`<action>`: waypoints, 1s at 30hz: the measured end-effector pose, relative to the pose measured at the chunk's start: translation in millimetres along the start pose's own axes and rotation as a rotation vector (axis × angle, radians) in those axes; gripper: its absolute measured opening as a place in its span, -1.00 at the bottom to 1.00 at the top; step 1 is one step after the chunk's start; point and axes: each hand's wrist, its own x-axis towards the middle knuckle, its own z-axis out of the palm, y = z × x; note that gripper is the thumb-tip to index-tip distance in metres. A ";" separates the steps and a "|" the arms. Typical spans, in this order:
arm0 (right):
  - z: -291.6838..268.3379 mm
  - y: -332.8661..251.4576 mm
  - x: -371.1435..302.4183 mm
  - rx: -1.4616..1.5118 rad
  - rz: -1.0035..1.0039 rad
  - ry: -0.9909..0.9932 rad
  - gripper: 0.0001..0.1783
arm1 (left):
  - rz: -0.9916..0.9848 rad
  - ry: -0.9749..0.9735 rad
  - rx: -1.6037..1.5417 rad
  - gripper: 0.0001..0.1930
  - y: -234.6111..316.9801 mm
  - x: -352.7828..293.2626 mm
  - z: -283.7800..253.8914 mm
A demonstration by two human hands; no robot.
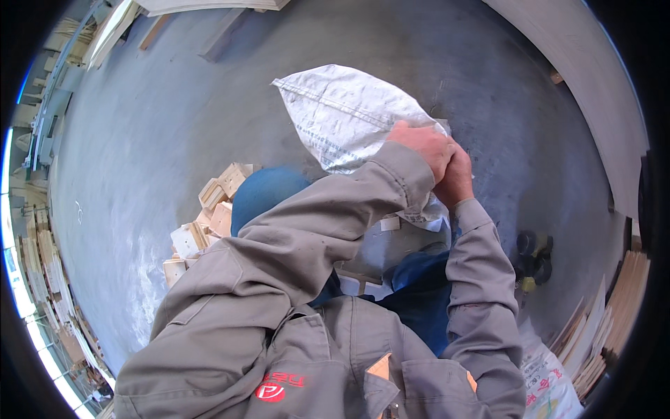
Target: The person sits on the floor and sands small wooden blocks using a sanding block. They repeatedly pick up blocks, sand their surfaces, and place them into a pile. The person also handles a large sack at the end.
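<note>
A white woven sack (342,115) with faint print spreads out ahead of me, above the grey floor. My left hand (422,145) is closed on the sack's right side, its arm crossing in front of my body. Pressed against it, my right hand (457,176) is closed too, at the same gathered part of the sack. The fingers of both hands are partly hidden. A lower fold of the sack (434,213) hangs beneath my wrists. Near that fold lies a small pale wooden block (390,223).
Several pale wooden blocks (187,241) lie piled left of my knee. A dark and yellow tool (534,255) rests on the floor at right. Stacked boards (624,304) and a printed white bag (548,373) stand at lower right. Large panels (593,91) line the right edge.
</note>
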 end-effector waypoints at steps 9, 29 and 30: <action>-30.9 -35.3 -13.3 -0.457 0.006 0.012 -0.68 | -0.137 0.836 -0.271 -0.75 -85.5 11.3 -19.7; -79.5 -6.0 -29.0 -0.170 0.160 0.218 -0.69 | -1.056 0.827 -1.603 -0.70 -363.2 12.5 43.7; -77.6 -8.5 -29.8 -0.166 0.171 0.226 -0.68 | -1.079 0.843 -1.605 -0.69 -357.0 19.3 44.6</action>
